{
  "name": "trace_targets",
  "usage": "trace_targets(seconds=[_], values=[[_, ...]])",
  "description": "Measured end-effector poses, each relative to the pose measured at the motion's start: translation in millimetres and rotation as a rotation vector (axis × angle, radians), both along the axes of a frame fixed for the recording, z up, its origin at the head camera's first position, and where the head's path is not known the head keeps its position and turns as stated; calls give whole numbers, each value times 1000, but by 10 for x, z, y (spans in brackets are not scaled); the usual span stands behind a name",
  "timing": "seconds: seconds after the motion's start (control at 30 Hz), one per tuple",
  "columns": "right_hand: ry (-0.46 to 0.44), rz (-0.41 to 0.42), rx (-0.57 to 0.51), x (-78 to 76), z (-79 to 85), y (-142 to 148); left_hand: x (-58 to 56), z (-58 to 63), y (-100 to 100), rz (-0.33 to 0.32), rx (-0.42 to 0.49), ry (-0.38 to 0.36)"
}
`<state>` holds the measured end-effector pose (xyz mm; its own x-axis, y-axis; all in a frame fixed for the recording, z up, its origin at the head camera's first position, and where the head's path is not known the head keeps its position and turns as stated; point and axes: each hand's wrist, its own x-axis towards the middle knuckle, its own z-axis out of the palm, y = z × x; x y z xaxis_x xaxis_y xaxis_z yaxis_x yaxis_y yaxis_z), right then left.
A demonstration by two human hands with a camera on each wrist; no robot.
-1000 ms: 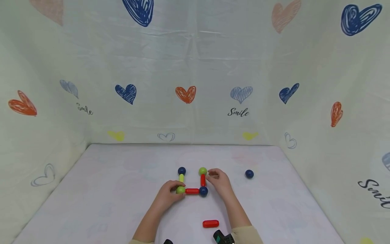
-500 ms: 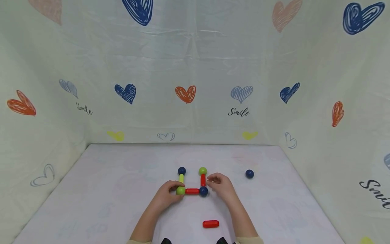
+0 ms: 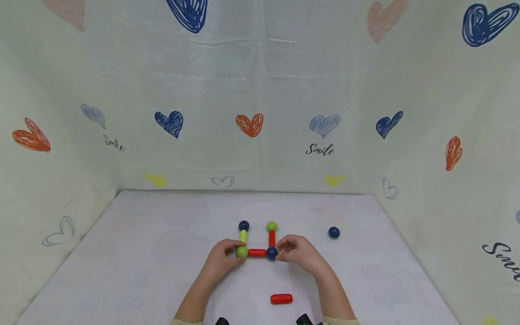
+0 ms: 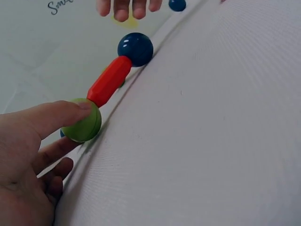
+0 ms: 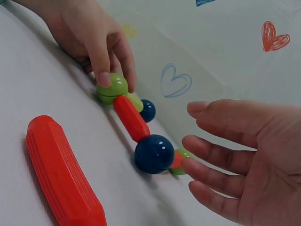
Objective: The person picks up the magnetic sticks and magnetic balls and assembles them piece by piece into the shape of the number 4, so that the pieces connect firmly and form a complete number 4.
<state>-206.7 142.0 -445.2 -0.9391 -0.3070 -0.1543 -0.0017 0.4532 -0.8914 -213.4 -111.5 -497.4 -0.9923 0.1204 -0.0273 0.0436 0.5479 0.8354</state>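
A U-shaped chain of balls and rods lies on the table. At its near left corner, my left hand pinches a green ball between thumb and fingers. From that ball a yellow-green rod runs back to a blue ball. A red rod links it rightward to another blue ball. Behind this second blue ball, a red rod leads to a far green ball. Beside the near blue ball is my right hand, its fingers spread loosely and holding nothing.
A loose red rod lies nearer the person, in front of the chain. Off to the right sits a separate blue ball. Behind the white table hangs a pale curtain printed with hearts.
My right hand has come down toward the person, from beside the far green ball to beside the near blue ball. The left hand keeps its grip on the green ball.
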Motion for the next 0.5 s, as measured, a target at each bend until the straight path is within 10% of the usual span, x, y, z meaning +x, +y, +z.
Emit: trace_targets(seconds=[0.5], values=[[-58, 86, 21, 114, 28, 14, 21, -21, 18, 32, -109, 120]])
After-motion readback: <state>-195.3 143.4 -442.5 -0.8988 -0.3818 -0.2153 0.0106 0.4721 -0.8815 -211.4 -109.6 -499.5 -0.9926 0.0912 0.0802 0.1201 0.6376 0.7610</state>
